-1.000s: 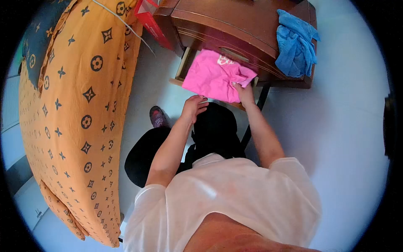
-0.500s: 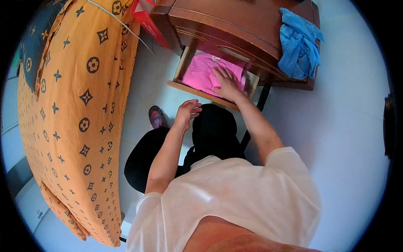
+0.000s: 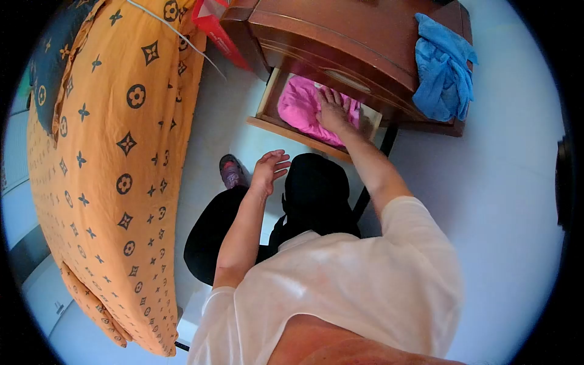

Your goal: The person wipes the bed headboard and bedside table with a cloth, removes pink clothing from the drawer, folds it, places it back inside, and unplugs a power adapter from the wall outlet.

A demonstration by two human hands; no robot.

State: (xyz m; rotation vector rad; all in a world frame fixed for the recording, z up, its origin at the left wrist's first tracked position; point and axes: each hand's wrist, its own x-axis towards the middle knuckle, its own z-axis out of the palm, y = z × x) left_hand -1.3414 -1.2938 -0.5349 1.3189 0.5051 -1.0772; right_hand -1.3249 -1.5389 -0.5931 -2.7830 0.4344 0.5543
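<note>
Inside the pulled-out drawer (image 3: 286,129) lies a folded pink cloth (image 3: 298,108), perhaps a garment. My right hand (image 3: 334,114) rests on the cloth's right part with its fingers spread. My left hand (image 3: 271,168) hangs in the air in front of the drawer, left of my knee, fingers apart and holding nothing. The drawer belongs to a dark brown wooden cabinet (image 3: 340,33), whose front edge overhangs the drawer's back.
A blue cloth (image 3: 444,67) drapes over the cabinet's right corner. To the left is a bed with an orange patterned cover (image 3: 121,164). A red bag (image 3: 219,36) stands between bed and cabinet, near a thin white cable (image 3: 176,36).
My right hand has shifted back over the pink cloth, whose left edge has pulled in to the right. The whole scene has drifted slightly right as my head moved.
</note>
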